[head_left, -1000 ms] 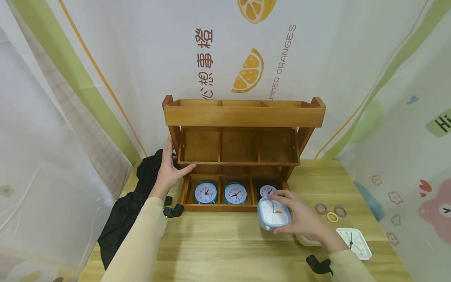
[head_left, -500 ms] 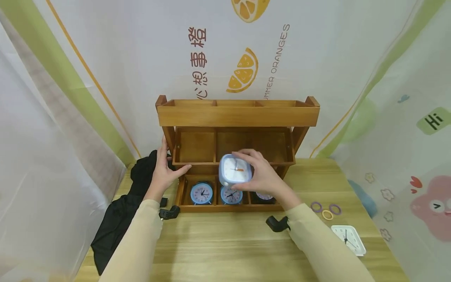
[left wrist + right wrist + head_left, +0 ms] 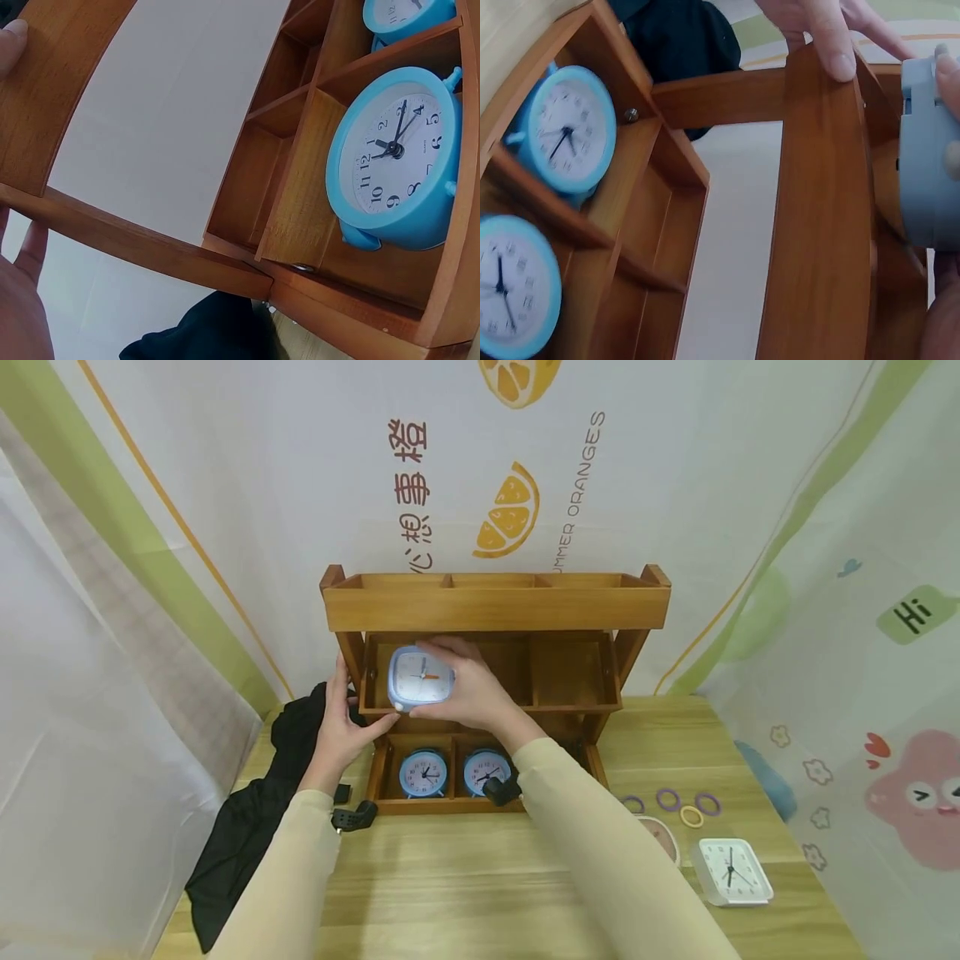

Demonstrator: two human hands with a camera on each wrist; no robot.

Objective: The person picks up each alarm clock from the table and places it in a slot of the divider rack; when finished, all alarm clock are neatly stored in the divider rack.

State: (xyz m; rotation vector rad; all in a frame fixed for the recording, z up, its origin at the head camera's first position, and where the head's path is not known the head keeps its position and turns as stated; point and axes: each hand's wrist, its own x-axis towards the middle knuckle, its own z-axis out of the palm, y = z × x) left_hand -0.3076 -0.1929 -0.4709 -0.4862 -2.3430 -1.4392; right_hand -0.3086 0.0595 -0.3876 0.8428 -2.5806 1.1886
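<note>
My right hand (image 3: 472, 689) pinches a light-blue square alarm clock (image 3: 422, 677) between thumb and fingers. The clock is in front of the left compartment of the middle tier of a wooden shelf (image 3: 495, 610), its white face toward me. In the right wrist view its blue-grey side (image 3: 928, 157) shows at the right edge. My left hand (image 3: 341, 731) grips the left end of that tier, thumb on the front board and fingers round the side. Below, round blue alarm clocks (image 3: 423, 774) (image 3: 397, 154) stand in the bottom tier; my right forearm hides its right compartment.
On the table at right lie a white square clock (image 3: 731, 872), purple rings (image 3: 707, 803), a yellow ring (image 3: 692, 816) and a round pinkish item (image 3: 660, 839) partly behind my right sleeve. Black cloth (image 3: 247, 827) lies at left. A printed curtain (image 3: 300, 485) hangs behind the shelf.
My right hand has carried the light-blue clock up and left, from in front of the bottom tier to the middle tier's left compartment. My left hand keeps its grip on the shelf.
</note>
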